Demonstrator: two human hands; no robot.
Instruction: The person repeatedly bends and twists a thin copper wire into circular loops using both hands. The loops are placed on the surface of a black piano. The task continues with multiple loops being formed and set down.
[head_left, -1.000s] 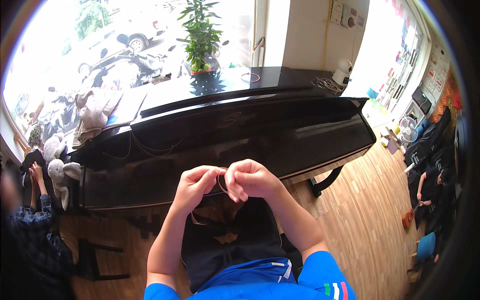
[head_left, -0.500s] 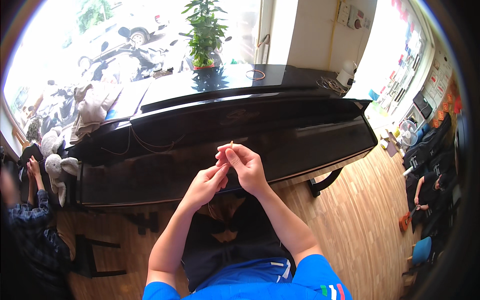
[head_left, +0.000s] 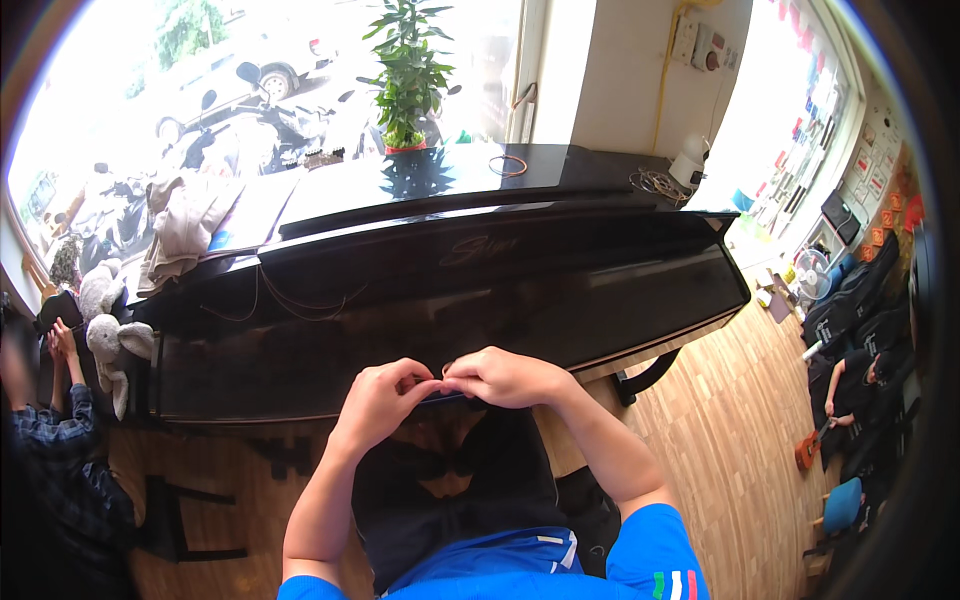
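My left hand (head_left: 383, 402) and my right hand (head_left: 512, 378) meet fingertip to fingertip, low over the front edge of a closed black piano (head_left: 620, 285). Thumb and fingers are pinched together on both. Whatever lies in the pinches is too small to make out. Thin cords (head_left: 312, 304) hang down over the piano's front, left of my hands.
A potted plant (head_left: 410, 80), a coiled ring of cord (head_left: 508, 166), tangled cable (head_left: 658, 183) and crumpled cloth (head_left: 188, 225) rest on the piano top. A plush toy (head_left: 105, 340) and a person (head_left: 65, 430) are at left. Another person (head_left: 850, 390) sits at far right with a small orange guitar (head_left: 806, 450).
Both hands have come down and nearer to me. My right hand has turned to point left, its fingertips now against the left's. The small tan tip seen above the right fingers no longer shows.
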